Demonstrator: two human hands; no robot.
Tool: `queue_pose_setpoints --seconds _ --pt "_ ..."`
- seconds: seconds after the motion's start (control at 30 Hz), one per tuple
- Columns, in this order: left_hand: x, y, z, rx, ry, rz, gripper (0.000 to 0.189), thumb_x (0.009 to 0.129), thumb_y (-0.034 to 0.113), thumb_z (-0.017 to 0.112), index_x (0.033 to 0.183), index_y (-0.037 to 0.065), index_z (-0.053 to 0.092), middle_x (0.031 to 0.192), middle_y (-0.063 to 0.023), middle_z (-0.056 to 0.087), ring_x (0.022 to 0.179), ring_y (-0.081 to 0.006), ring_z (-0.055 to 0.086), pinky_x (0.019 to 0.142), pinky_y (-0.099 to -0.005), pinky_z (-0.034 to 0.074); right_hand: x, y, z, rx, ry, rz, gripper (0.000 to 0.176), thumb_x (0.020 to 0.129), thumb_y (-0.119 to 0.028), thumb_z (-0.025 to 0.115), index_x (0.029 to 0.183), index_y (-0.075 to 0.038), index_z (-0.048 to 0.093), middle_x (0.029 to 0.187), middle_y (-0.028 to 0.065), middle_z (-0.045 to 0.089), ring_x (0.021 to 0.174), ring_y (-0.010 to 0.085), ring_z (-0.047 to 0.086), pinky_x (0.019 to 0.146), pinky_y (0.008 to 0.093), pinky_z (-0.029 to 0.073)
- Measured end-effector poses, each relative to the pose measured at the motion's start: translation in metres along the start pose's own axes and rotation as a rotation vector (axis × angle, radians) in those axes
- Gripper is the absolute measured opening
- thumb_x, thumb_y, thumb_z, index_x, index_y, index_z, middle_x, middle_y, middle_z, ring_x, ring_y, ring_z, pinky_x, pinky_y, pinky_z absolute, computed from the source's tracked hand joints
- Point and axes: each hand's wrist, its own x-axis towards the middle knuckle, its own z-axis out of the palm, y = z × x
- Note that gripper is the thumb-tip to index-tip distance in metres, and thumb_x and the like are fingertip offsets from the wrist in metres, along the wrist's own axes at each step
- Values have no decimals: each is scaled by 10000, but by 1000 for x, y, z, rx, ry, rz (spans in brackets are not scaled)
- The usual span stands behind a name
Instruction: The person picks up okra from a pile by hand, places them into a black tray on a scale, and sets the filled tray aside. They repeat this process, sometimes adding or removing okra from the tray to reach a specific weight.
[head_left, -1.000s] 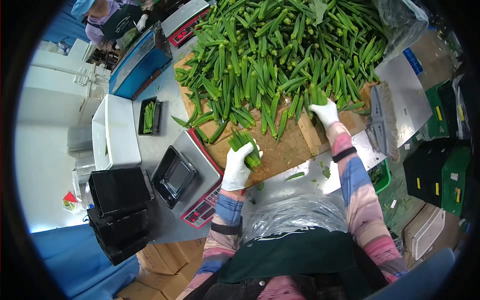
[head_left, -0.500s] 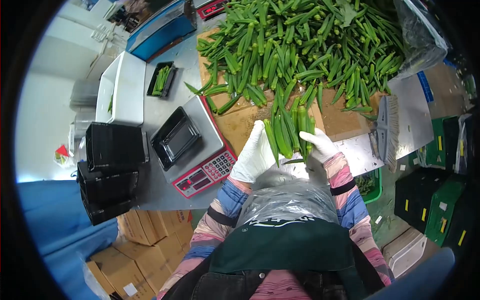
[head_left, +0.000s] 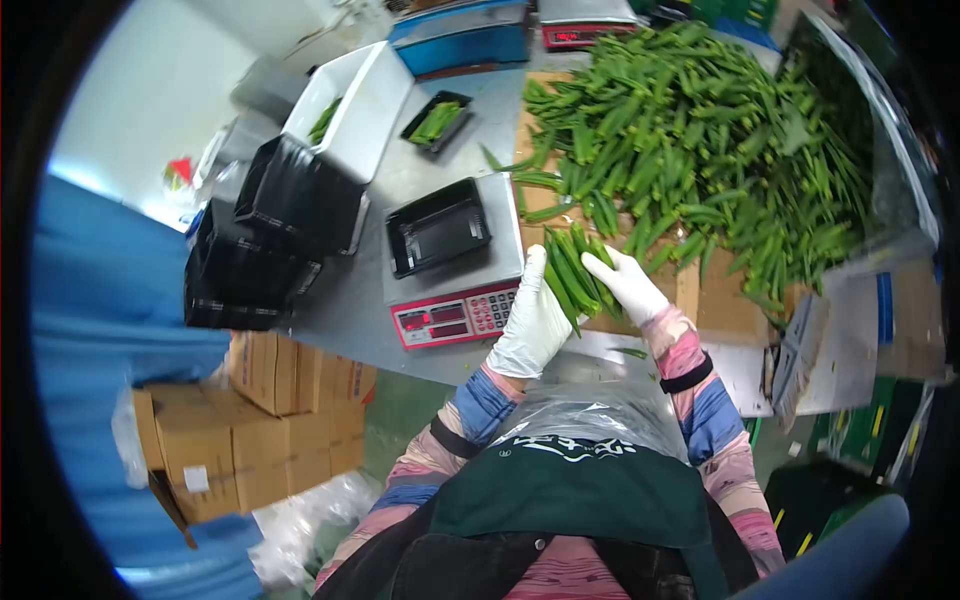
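Note:
A bunch of green okra (head_left: 572, 268) is held between my two gloved hands, just above the table's front edge. My left hand (head_left: 535, 322), in a white glove, closes on the bunch from the left. From the right, my right hand (head_left: 628, 287) presses its fingers on the same okra. To the left, a black plastic tray (head_left: 438, 228) with nothing in it sits on a red weighing scale (head_left: 470, 316). Behind my hands lies a large okra pile (head_left: 690, 140) on cardboard. A smaller black tray (head_left: 437, 122) holding some okra stands behind the scale.
Stacked black trays (head_left: 300, 195) and a white bin (head_left: 365, 115) stand on the left. A second scale (head_left: 585, 30) is at the back. A brush (head_left: 800, 350) lies at the right edge. Cardboard boxes (head_left: 270, 440) are on the floor at lower left.
The view has swung left, so the scale and trays sit further right in it. My hands have drawn closer together around the okra, which now tilts left.

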Motion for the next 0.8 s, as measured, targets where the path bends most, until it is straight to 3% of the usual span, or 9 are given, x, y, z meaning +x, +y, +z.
queue_pose_setpoints --seconds 0.17,0.37,0.43,0.47,0.53,0.63,0.7,0.77,0.8 --pt "-5 69 -18 -130 137 307 548 1013 535 479 1382 130 495 1382 -84 549 1250 -259 546 1035 -468 462 91 -68 83 -355 -286 -129 492 1024 -361 557 1345 12 572 1217 101 676 1094 143 607 983 287 455" --pt "9 133 -80 -147 252 479 596 959 661 436 1306 192 555 1283 -54 611 1139 -270 583 999 -479 442 184 -76 167 -679 -477 -309 638 998 -525 488 1354 -1 563 1234 234 662 1178 347 621 1029 366 442" --pt "2 140 -86 -201 337 424 611 966 649 424 1316 162 541 1255 -71 617 1122 -286 586 1080 -461 375 203 -49 176 -685 -351 -326 648 995 -519 492 1386 -3 529 1307 250 614 1268 375 552 1095 372 388" --pt "-7 136 -131 537 315 515 582 976 601 453 1303 131 557 1241 -78 627 1130 -278 586 1112 -452 337 195 -49 172 -662 -297 -321 642 996 -511 494 1387 -3 528 1317 250 607 1284 374 540 1108 372 375" --pt "-38 159 -38 -234 639 232 309 1000 392 560 1065 100 637 1016 -43 643 998 -208 586 1054 -429 383 186 -46 155 -654 -186 -305 591 1002 -468 504 1351 6 560 1295 227 629 1251 366 571 1077 381 408" --pt "-79 173 -90 -261 237 346 193 980 275 626 847 148 570 834 1 535 847 -166 520 921 -388 434 166 -10 103 -209 61 -195 389 1020 -314 524 1167 12 676 1093 154 726 1004 213 671 913 330 491" --pt "-99 194 -100 -124 446 560 276 973 260 637 776 174 463 768 1 412 755 -167 434 820 -352 432 142 24 49 -278 197 -178 400 1023 -320 537 1198 12 677 1110 114 726 1052 183 658 927 317 490" --pt "-124 205 -141 -28 639 721 207 965 293 659 1051 123 577 1080 -53 577 1041 -205 549 963 -397 439 92 32 17 -275 301 -27 383 1015 -315 550 1239 -29 673 1135 101 723 1045 178 666 934 329 501" --pt "-134 215 -153 -15 700 732 377 962 308 664 1219 76 514 1262 -106 515 1197 -251 492 1039 -424 398 74 54 -8 -224 319 24 374 1010 -301 558 1237 -26 670 1144 100 720 1034 168 671 899 305 513"
